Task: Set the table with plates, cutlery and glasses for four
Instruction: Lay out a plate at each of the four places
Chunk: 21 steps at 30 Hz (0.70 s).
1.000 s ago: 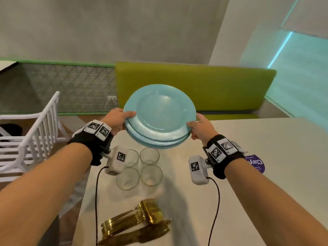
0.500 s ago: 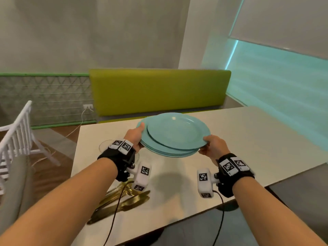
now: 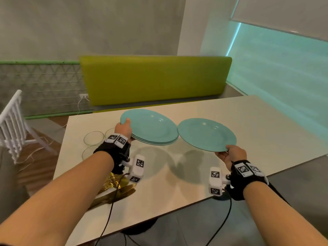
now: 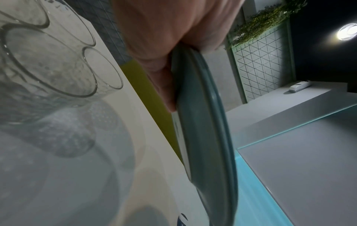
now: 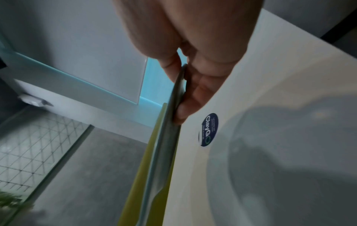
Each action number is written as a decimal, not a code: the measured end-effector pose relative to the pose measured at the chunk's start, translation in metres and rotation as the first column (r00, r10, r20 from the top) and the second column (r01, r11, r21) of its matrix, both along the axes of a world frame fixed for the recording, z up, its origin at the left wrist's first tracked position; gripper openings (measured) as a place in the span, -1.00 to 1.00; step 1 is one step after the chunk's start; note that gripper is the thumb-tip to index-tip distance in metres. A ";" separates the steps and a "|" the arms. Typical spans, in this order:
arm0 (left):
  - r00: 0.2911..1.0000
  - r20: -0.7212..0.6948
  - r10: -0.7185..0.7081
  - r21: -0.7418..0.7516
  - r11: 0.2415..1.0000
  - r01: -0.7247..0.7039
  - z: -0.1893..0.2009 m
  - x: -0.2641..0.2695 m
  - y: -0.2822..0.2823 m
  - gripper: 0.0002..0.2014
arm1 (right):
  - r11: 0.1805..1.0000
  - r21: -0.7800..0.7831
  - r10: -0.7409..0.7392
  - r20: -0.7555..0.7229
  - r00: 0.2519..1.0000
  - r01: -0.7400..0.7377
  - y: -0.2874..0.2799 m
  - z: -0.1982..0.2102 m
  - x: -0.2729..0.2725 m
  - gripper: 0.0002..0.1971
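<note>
Plates (image 3: 205, 134) turquoise, plain; stacked plates (image 3: 150, 126) same turquoise. Surface (image 3: 248, 121) cream, with a dark blue round sticker (image 5: 208, 130) lettered white; cutlery (image 3: 115, 185) gold, glasses (image 3: 93, 138) clear. Behind the surface: bench back (image 3: 154, 79) lime green, chair (image 3: 12, 125) white.

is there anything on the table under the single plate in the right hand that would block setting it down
Nothing visible does. The right hand pinches the single plate above a bare stretch of table; only its shadow lies beneath. The glasses, gold cutlery and the stack of plates in the left hand are off to the left.
</note>
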State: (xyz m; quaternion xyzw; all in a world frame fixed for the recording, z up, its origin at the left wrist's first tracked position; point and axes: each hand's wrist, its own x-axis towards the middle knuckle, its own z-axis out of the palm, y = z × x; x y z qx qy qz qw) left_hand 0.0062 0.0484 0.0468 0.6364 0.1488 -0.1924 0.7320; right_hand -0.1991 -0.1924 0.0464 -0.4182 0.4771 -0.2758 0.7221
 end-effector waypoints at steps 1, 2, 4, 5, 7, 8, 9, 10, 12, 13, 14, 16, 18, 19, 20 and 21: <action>1.000 0.002 0.023 0.006 1.000 -0.023 -0.001 0.003 0.002 -0.55 | 1.000 0.002 -0.009 -0.009 1.000 0.009 -0.001 -0.005 -0.003 -0.57; 0.999 0.009 0.046 0.014 0.999 -0.046 -0.002 0.005 0.004 -0.55 | 1.000 0.002 -0.012 -0.023 1.000 0.012 -0.003 -0.010 -0.005 -0.56; 0.997 0.015 0.079 0.046 0.996 -0.079 -0.002 0.010 0.009 -0.54 | 1.000 0.025 0.004 -0.042 0.999 -0.003 -0.001 -0.022 -0.009 -0.56; 0.996 0.013 0.087 0.062 0.994 -0.088 -0.002 0.012 0.013 -0.54 | 0.999 0.049 0.009 -0.043 0.999 -0.007 0.002 -0.028 -0.011 -0.56; 0.995 0.012 0.095 0.074 0.993 -0.096 -0.001 0.014 0.019 -0.53 | 0.995 0.096 0.045 -0.081 0.996 -0.038 0.006 -0.044 -0.012 -0.57; 0.995 0.007 0.101 0.078 0.992 -0.101 -0.002 0.015 0.021 -0.52 | 0.990 0.125 0.075 -0.101 0.992 -0.062 0.011 -0.051 -0.012 -0.58; 0.995 -0.002 0.103 0.084 0.991 -0.103 -0.002 0.015 0.023 -0.51 | 0.986 0.154 0.085 -0.115 0.990 -0.066 0.015 -0.057 -0.011 -0.58; 0.994 -0.007 0.107 0.085 0.991 -0.106 -0.002 0.014 0.025 -0.50 | 0.984 0.167 0.089 -0.117 0.989 -0.069 0.017 -0.067 -0.010 -0.58; 0.994 -0.007 0.110 0.077 0.991 -0.109 -0.003 0.011 0.028 -0.50 | 0.982 0.167 0.116 -0.134 0.984 -0.093 0.027 -0.079 -0.012 -0.59; 0.994 -0.005 0.107 0.072 0.992 -0.107 -0.004 0.010 0.029 -0.50 | 0.982 0.164 0.112 -0.139 0.984 -0.089 0.033 -0.081 -0.011 -0.59; 0.995 0.001 0.105 0.068 0.992 -0.104 -0.005 0.008 0.030 -0.50 | 0.987 0.148 0.086 -0.123 0.989 -0.067 0.037 -0.087 -0.011 -0.59; 0.996 0.008 0.089 0.057 0.994 -0.089 -0.007 0.005 0.032 -0.51 | 0.987 0.156 0.037 -0.074 0.997 -0.025 0.044 -0.096 -0.010 -0.59; 0.997 0.009 0.074 0.042 0.996 -0.074 -0.009 0.000 0.034 -0.51 | 0.984 0.173 -0.012 -0.158 0.987 0.039 0.049 -0.097 -0.010 -0.60; 0.997 0.008 0.071 0.033 0.997 -0.071 -0.009 -0.002 0.035 -0.52 | 0.993 0.116 0.050 -0.276 0.960 -0.018 0.055 -0.092 -0.013 -0.57; 0.998 0.009 0.069 0.025 0.997 -0.069 -0.010 -0.004 0.036 -0.52 | 0.962 -0.083 0.179 -0.531 0.828 -0.261 0.059 -0.097 -0.015 -0.54; 0.998 0.009 0.067 0.020 0.998 -0.067 -0.010 -0.006 0.037 -0.52 | 0.923 -0.125 0.212 -0.625 0.751 -0.365 0.063 -0.099 -0.016 -0.53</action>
